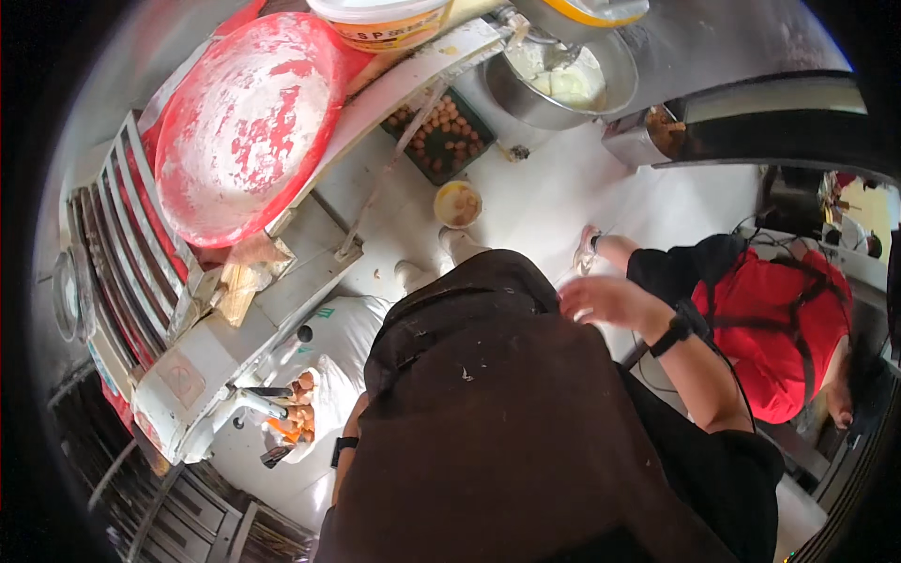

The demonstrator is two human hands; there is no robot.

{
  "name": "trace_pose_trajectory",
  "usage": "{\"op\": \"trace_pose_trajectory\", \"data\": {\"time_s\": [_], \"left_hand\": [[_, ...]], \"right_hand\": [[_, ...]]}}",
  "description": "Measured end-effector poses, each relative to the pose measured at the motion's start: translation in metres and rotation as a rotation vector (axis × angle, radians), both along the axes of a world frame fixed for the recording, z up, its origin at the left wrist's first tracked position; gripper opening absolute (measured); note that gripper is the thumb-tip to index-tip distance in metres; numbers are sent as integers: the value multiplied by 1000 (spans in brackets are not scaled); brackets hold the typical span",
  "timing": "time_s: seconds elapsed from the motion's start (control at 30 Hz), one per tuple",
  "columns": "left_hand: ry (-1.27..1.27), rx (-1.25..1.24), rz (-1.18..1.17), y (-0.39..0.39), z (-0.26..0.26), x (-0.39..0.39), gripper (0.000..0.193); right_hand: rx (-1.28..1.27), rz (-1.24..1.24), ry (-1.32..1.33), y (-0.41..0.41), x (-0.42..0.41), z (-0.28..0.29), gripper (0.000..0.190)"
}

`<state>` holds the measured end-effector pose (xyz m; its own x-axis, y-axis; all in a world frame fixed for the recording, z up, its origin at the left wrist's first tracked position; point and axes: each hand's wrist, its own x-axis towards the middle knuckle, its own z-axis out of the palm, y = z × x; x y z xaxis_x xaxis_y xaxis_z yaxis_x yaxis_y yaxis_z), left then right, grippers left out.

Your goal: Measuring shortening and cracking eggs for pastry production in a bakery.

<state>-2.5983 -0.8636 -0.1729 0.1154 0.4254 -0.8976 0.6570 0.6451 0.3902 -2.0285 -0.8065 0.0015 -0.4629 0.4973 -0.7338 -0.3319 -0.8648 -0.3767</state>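
My right hand (605, 301) hangs beside the dark apron (486, 422) on my front, its fingers loosely curled, and seems to hold nothing. A dark band is round that wrist. My left hand is out of view; only part of the left forearm with a dark band shows at the apron's left edge. Ahead on the tiled floor stand a small tub (457, 205) with pale and yellowish contents and a dark green crate (468, 144) of eggs. A large metal mixing bowl (619, 77) with a creamy white mass is farther ahead, a metal mixer tool in it.
A flour-dusted red basin (320, 151) and a white plastic bucket (391, 32) stand at upper left. A rack of trays (116, 246) is at the left. Eggshells lie in a white bag (327, 397) near the machine's foot. A person in red (767, 324) is close on the right.
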Motion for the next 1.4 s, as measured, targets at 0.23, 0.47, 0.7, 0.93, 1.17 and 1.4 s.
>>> {"op": "trace_pose_trajectory", "data": {"time_s": [0.23, 0.47, 0.7, 0.93, 1.17, 1.4], "left_hand": [[136, 73, -37, 3, -15, 11, 27], [197, 170, -79, 32, -20, 26, 25], [208, 261, -110, 62, -9, 38, 23], [-151, 421, -97, 156, 92, 91, 20], [-424, 698, -640, 205, 247, 183, 24], [-385, 608, -861, 211, 251, 190, 34]], "right_hand": [[-51, 241, -836, -14, -25, -79, 43], [351, 244, -1281, 3, -36, -101, 19], [306, 168, -1327, 1, -30, -108, 18], [567, 291, -792, 24, -42, 43, 19], [834, 692, -1087, 22, -76, 86, 33], [999, 789, -1236, 42, -91, 89, 26]]}}
